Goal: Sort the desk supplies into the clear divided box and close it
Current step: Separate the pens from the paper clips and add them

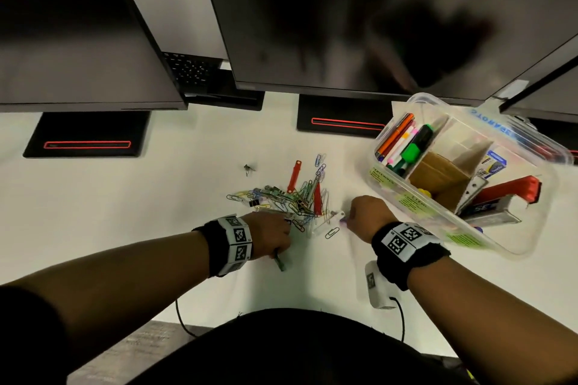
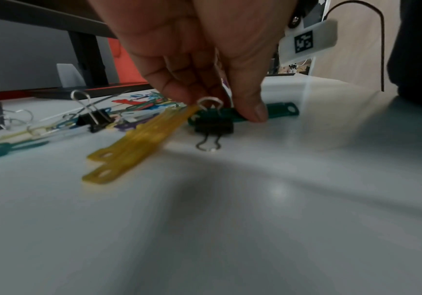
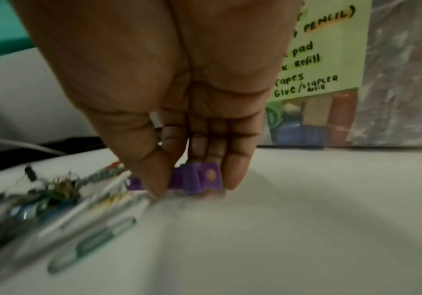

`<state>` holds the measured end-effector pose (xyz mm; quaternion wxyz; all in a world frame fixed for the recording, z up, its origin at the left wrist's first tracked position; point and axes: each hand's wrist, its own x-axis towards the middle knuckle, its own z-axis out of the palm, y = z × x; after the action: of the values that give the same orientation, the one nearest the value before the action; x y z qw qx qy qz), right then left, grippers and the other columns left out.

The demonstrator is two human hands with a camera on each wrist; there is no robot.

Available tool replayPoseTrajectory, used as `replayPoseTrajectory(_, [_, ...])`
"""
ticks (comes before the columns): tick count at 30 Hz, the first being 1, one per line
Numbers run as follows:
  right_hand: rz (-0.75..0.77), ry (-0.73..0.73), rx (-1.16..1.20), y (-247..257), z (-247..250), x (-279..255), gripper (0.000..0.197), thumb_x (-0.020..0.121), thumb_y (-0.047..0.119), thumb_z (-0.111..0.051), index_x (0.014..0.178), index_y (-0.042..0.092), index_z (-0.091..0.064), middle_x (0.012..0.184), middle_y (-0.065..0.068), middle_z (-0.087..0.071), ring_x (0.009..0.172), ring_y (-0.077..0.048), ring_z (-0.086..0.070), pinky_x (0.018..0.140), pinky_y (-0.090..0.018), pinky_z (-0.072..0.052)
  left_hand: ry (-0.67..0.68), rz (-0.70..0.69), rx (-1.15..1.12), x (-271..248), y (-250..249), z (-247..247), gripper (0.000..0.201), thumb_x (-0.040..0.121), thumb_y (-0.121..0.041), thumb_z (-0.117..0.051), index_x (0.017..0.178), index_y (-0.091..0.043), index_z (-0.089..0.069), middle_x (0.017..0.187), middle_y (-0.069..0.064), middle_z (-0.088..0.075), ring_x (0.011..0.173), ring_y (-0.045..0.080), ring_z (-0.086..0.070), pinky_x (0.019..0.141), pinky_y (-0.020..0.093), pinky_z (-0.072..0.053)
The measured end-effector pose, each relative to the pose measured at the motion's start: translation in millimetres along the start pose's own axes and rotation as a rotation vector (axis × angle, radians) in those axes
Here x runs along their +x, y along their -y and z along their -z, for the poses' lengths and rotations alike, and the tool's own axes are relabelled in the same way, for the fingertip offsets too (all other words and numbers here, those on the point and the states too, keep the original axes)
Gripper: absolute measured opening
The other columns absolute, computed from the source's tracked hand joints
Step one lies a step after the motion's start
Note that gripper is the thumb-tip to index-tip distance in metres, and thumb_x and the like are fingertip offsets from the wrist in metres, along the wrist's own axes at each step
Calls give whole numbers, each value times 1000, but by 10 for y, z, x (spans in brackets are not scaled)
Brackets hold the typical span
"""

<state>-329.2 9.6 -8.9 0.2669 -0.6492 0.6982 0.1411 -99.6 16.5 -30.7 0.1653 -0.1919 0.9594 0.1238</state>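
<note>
A heap of coloured paper clips (image 1: 291, 197), binder clips and red plastic strips (image 1: 294, 176) lies mid-desk. My left hand (image 1: 275, 237) (image 2: 217, 105) sits at the heap's near left edge. Its thumb and fingers pinch a green plastic strip (image 2: 280, 111) (image 1: 280, 261). Yellow strips (image 2: 134, 145) run up under the same fingers, and a black binder clip (image 2: 213, 124) lies just in front. My right hand (image 1: 364, 216) (image 3: 194, 185) pinches a small bundle of purple strips (image 3: 197, 178) on the desk. The clear divided box (image 1: 531, 228) stands open to the right, holding pens, markers and a red stapler.
Dark monitors overhang the back of the white desk (image 1: 156, 197) on black stands (image 1: 87, 134). One binder clip (image 1: 248, 169) lies apart, left of the heap. A white device with a black cable (image 1: 378, 287) hangs under my right wrist. The box's green label (image 3: 318, 49) is close behind my right hand.
</note>
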Motion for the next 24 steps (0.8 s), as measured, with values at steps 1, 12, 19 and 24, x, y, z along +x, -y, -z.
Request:
replayPoseTrajectory(1, [8,-28,27,20,47,-2,26,89,23,-57,105,2,-60,113,-15,-62,106,-30,-57,79,-28,-42,-21,16,-11,16,-18,48,28,46,-29,-89,60,-22,-66,64,-4,-66,61,18,-65,52,18,-51])
replayPoseTrajectory(12, [119,-141,270,374,149,127,26,87,13,-52,112,9,-57,112,-13,-64,102,-28,-58,75,-23,-39,-107,637,-534,113,173,229,61,80,-4,-65,135,-15,-41,129,6,-42,109,25,-56,96,31,-47])
replayPoseTrajectory(19, [-18,-103,202,567,17,270,36,91,37,-52,102,3,-60,108,-15,-64,99,-29,-60,70,-26,-40,-276,995,-694,387,380,430,36,94,-20,-45,126,-4,-44,127,16,-48,115,29,-52,93,33,-44])
replayPoseTrajectory(24, [-97,-104,227,628,35,356,38,91,35,-55,110,2,-56,115,-14,-62,105,-28,-60,80,-30,-46,-187,1066,-682,639,525,371,49,91,-37,-53,126,-4,-43,131,16,-48,119,30,-50,95,36,-43])
